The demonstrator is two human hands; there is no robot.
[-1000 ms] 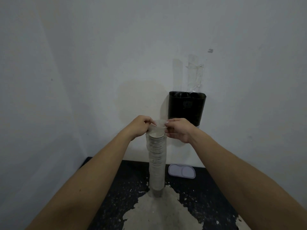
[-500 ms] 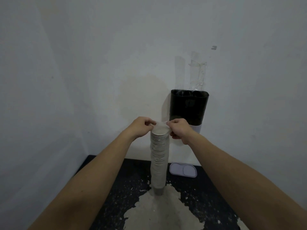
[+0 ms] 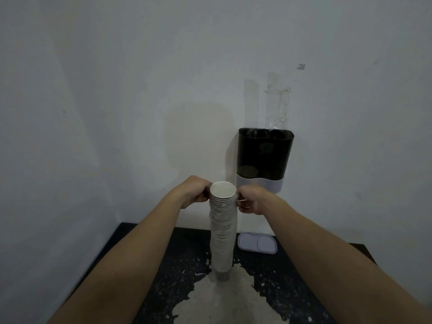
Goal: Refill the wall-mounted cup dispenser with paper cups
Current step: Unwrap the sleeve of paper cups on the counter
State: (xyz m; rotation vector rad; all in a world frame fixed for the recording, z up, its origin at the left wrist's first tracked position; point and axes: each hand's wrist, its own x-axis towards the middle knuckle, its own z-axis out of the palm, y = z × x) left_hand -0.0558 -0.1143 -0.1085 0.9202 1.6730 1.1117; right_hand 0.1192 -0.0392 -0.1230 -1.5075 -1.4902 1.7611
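Left hand (image 3: 195, 191), right hand (image 3: 253, 199): both clamped on cup stack (image 3: 222, 230) top | dispenser (image 3: 264, 157): 1 o'clock of stack, apart

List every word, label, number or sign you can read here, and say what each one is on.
None can be read.
Cup dispenser: a faint mark shows on its dark front, too blurred to read.
Stack of paper cups: small dark specks on the side, too small to read.
Lid on the table: no print visible.
Wall: only tape and stains, no text.
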